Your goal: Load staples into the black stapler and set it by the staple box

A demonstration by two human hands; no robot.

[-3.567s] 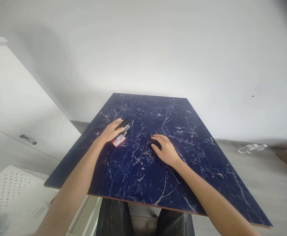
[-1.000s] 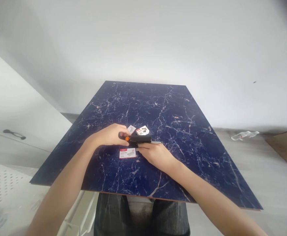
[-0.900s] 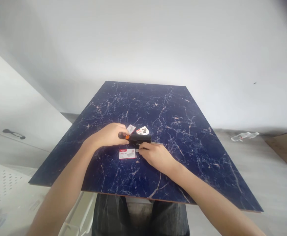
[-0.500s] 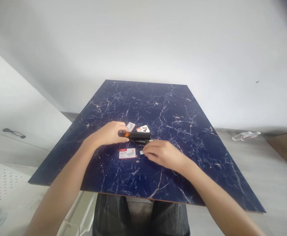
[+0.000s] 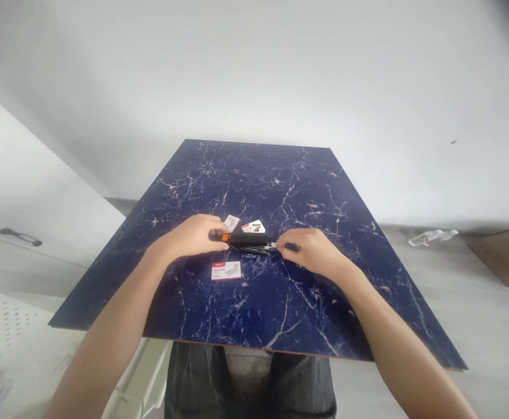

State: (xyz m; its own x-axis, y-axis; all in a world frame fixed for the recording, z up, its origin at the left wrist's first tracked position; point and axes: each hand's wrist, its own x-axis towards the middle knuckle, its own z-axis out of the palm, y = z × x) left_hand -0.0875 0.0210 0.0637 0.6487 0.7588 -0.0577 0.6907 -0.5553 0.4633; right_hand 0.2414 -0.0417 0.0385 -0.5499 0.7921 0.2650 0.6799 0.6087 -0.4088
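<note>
My left hand point(image 5: 206, 234) is closed round the orange-marked left end of a black stapler-like tool point(image 5: 249, 238), which lies sideways over the dark blue marbled table point(image 5: 254, 180). At the tool's right end, the fingers of my right hand point(image 5: 300, 247) pinch a small silvery piece point(image 5: 273, 246) against its metal part. Just behind the tool are a small white box point(image 5: 253, 226) with a dark picture and a red-and-white box point(image 5: 231, 223), partly hidden by my left hand. A flat white box with a red label point(image 5: 226, 270) lies in front of the tool.
A white cabinet with a dark handle point(image 5: 21, 237) stands at the left, above a perforated white surface point(image 5: 1, 326). On the floor at the right lie a clear plastic bottle point(image 5: 431, 237) and a cardboard box point(image 5: 505, 256). A pale wall rises behind the table.
My right hand has moved up and to the right, bringing the small silvery piece from near the flat box to the tool's right end. My left hand keeps its hold.
</note>
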